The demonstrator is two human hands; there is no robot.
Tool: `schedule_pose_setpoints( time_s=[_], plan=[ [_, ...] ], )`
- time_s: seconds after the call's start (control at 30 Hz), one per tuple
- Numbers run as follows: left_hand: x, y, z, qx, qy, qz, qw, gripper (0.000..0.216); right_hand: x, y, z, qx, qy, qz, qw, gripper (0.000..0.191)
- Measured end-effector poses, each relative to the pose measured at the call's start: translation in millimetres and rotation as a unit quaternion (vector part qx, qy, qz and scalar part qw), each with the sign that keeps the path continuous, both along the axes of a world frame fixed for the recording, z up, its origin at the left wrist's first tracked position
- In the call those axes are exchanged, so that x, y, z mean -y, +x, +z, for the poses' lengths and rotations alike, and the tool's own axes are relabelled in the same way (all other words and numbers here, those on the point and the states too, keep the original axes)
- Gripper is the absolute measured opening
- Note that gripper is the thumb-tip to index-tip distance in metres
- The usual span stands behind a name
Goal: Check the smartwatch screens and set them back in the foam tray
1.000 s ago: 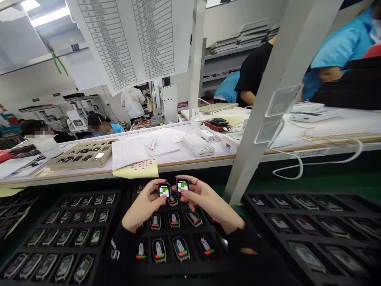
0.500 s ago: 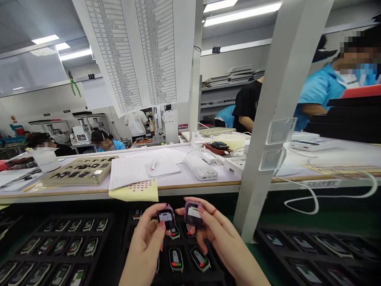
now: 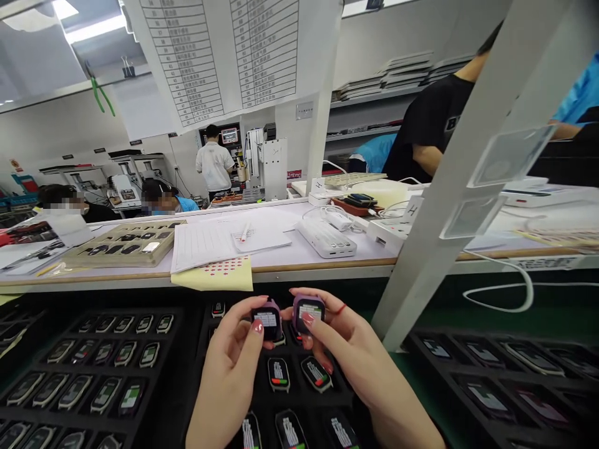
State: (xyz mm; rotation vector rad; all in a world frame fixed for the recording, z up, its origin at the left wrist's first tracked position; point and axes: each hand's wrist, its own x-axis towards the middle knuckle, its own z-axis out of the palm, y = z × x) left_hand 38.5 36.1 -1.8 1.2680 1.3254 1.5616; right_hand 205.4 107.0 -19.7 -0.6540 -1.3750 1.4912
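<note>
L hand [image 3: 233, 365] grip pinches purple watch [image 3: 266, 319]; R hand [image 3: 349, 352] grip holds 2nd watch [image 3: 309, 311], both over black tray [image 3: 298, 377]. White post [image 3: 435, 249] slants just R; worktop [image 3: 276, 255] w/ papers [image 3: 201, 244] behind.

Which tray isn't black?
The beige tray on the white shelf, left of the papers. The trays on the lower level, under the left hand, right hand and their watches, are all black.

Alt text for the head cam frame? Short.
The left hand holds a purple watch and the right hand a second purple watch, both screens lit, above a black tray of similar watches. Behind: a white bench with papers, other people beyond.
</note>
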Motion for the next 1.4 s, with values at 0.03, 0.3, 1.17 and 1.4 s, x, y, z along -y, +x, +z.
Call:
schedule_pose_setpoints(
  time_s=[0.03, 0.3, 1.17, 1.4],
  plan=[
    [-0.1, -0.2, 0.0, -0.001, 0.0, 0.006, 1.0, 0.037, -0.2, 0.0, -0.6, 0.002, -0.001, -0.001, 1.0, 0.046],
    [-2.4, -2.7, -0.3, -0.021, -0.004, 0.014, 1.0, 0.035, -0.9, -4.4, 2.0, -0.01, -0.012, -0.022, 1.0, 0.047],
    [5.2, 1.8, 7.0, 0.023, -0.022, -0.038, 0.999, 0.037, -1.6, -4.0, 4.6, -0.012, 0.004, -0.013, 1.0, 0.047],
    [40.5, 1.6, -9.9, 0.172, -0.067, -0.245, 0.952, 0.041, -0.2, -7.3, 7.2, 0.011, -0.013, -0.037, 0.999, 0.049]
  ],
)
